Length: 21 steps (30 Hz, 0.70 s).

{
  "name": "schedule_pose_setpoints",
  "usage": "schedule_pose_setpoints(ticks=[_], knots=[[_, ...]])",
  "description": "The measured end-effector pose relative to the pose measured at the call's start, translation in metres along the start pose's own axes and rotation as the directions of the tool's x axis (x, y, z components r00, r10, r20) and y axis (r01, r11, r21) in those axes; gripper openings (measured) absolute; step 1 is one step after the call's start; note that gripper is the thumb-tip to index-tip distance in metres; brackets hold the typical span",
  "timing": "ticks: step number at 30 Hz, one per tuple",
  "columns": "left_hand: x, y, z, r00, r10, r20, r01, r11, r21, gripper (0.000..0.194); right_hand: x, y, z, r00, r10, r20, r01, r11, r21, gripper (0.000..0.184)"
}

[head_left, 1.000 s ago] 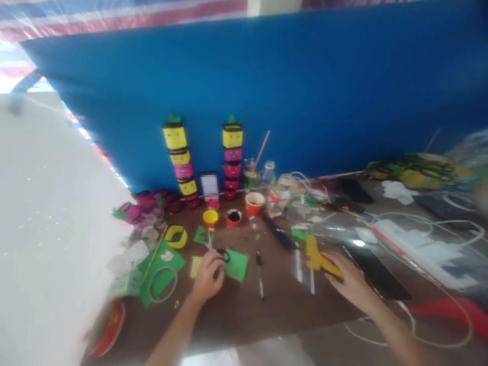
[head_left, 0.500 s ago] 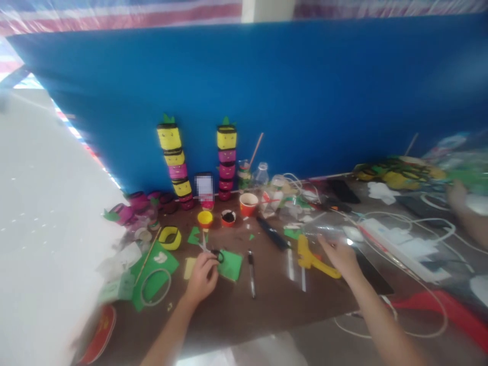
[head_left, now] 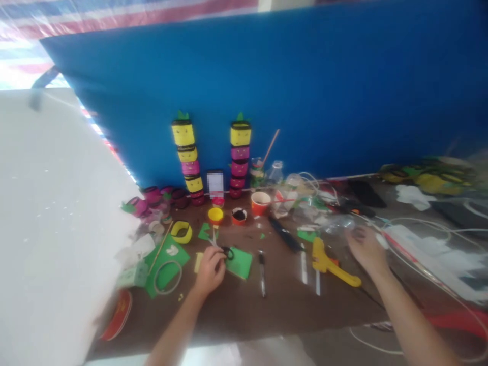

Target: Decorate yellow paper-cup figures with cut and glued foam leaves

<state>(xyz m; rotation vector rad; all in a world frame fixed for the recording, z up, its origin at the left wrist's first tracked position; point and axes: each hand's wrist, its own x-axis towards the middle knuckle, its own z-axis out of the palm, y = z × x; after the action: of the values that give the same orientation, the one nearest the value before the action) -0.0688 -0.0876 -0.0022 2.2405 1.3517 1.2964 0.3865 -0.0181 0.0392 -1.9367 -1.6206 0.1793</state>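
your left hand touches the scissors at the handles, fingers curled; you may be steadying them, but i can't tell whether the fingers clamp on. your right hand is beside the clear plastic, its fingers bent; blur hides whether they are apart or closed on anything. the glue gun lies on the desk between your hands, nearer the right, probably left there for easy reach. the pen lies between the green sheet and the glue gun, likely to keep it handy. two towers stand at the back near the blue board, perhaps so it props them and the front stays free for your hands.

counted: one pair of scissors, one glue gun, one pen, two towers, and two large green sheets, the other under a white ring. three cups sit near the towers: yellow inside, dark-filled and a larger one. two pale strips lie beside the glue gun.
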Motion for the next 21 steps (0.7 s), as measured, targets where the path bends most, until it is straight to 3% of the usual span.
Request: schedule_pose_setpoints(ticks=[4,6,8,11,16,19,21], knots=[[0.002,-0.001,-0.004,1.000,0.001,-0.019,-0.001,0.999,0.037,0.021,-0.048,-0.034,-0.006,0.995,0.065,-0.071,-0.060,0.995,0.074,0.048],[0.004,-0.003,-0.005,1.000,-0.010,-0.029,0.012,0.997,0.073,0.024,-0.076,-0.058,-0.004,0.993,0.085,-0.083,-0.069,0.980,0.187,0.037],[0.006,-0.005,-0.006,0.999,-0.030,-0.015,0.031,0.992,0.120,0.027,-0.102,-0.082,0.006,0.997,0.078,-0.015,-0.072,0.970,0.233,0.032],[0.010,-0.006,-0.007,0.997,-0.041,0.064,0.028,0.979,0.202,0.027,-0.131,-0.111,0.036,0.981,-0.084,0.175,0.036,0.965,0.259,0.029],[0.010,-0.001,-0.013,0.983,-0.019,0.182,-0.040,0.948,0.315,0.030,-0.152,-0.144,0.091,0.909,-0.334,0.248,0.291,0.937,0.193,0.025],[0.006,-0.003,-0.021,0.980,-0.081,0.182,0.011,0.934,0.358,0.025,-0.152,-0.155,0.105,0.880,-0.365,0.304,0.351,0.931,0.100,0.029],[0.003,-0.007,-0.028,0.976,-0.144,0.162,0.074,0.923,0.378,0.017,-0.148,-0.158,0.109,0.886,-0.340,0.314,0.340,0.939,0.058,0.037]])
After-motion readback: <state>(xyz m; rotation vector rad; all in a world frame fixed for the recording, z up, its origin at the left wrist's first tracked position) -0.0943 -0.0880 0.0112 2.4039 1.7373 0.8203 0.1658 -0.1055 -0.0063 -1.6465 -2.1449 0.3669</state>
